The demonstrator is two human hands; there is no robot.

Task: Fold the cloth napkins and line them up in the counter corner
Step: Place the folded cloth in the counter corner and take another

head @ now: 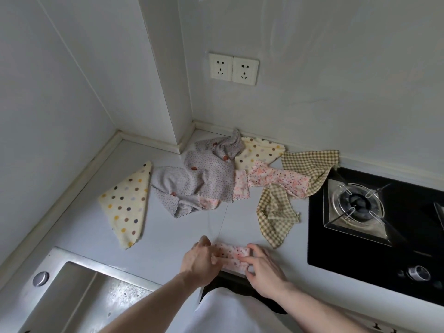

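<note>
Pink napkin (231,257), folded small, is held at the counter (168,241) front edge between both hands. Left hand (200,263) pinches its left end; right hand (260,269) pinches its right end.

No readable text, labels, numbers — sockets (233,69), napkins, hob unmarked.
</note>
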